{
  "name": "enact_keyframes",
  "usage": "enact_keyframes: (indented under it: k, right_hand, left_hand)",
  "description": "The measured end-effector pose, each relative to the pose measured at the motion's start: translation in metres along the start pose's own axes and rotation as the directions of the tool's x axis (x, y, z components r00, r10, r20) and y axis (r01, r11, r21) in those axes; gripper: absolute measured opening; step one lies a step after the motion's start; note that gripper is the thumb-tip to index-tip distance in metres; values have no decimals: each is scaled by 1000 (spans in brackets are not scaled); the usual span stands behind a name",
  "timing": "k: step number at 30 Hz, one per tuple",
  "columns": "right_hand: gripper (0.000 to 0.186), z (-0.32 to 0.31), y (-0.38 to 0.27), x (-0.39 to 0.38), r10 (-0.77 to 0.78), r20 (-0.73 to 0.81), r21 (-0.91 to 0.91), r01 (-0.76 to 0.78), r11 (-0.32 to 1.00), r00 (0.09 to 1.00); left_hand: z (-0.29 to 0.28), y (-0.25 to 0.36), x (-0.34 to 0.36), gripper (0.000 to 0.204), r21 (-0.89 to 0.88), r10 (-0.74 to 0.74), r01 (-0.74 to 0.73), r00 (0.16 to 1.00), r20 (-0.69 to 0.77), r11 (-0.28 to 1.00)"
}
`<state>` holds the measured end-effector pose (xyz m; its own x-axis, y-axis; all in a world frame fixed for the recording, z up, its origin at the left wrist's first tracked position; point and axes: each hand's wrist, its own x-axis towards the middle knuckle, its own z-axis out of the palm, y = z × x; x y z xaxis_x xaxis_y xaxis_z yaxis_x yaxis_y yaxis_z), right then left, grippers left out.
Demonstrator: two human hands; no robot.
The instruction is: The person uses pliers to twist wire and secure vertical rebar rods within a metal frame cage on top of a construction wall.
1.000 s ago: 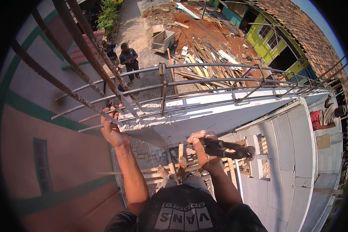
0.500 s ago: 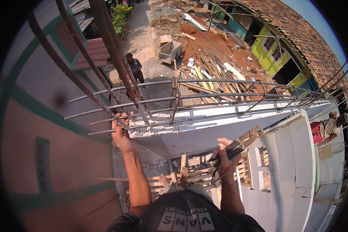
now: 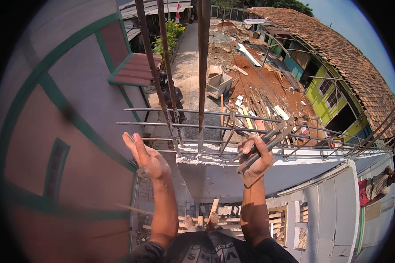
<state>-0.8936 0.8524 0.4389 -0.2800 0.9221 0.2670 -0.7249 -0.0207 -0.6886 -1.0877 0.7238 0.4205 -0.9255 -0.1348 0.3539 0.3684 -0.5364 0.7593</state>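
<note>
My left hand (image 3: 148,158) is raised with fingers extended, just left of the projecting ends of the horizontal rebars (image 3: 136,123); I see nothing in it. My right hand (image 3: 256,158) grips a long-handled metal cutting tool (image 3: 280,136), whose head is up among the bars on the right. The bars form a cage with short tied cross-pieces along the top of a white block wall (image 3: 206,175), whose left end is rough concrete. Tall rusty vertical bars (image 3: 201,79) rise from that end.
Bamboo scaffolding (image 3: 202,222) is at my feet, high above ground. A pink-and-green house (image 3: 87,184) stands left. Below are a partly hidden person (image 3: 175,96), rubble and timber (image 3: 254,111). A co-worker (image 3: 377,186) is on the right. A tiled-roof building (image 3: 333,94) stands beyond.
My left hand has come away from the bar ends and opened. My right hand has lifted the tool up to the cage. The view has tilted upward, showing more of the lane.
</note>
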Motion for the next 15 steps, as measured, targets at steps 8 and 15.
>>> enact_keyframes:
  k: [8,15]
  right_hand:
    - [75,-14,-34,18,155,263,343,-242,907,952]
    - [72,5,-64,39,113,325,214,-189,958,939]
  left_hand:
    - [38,47,27,112,-462,-221,462,846,485,756]
    - [58,83,53,101,-488,-116,469,798,592,736]
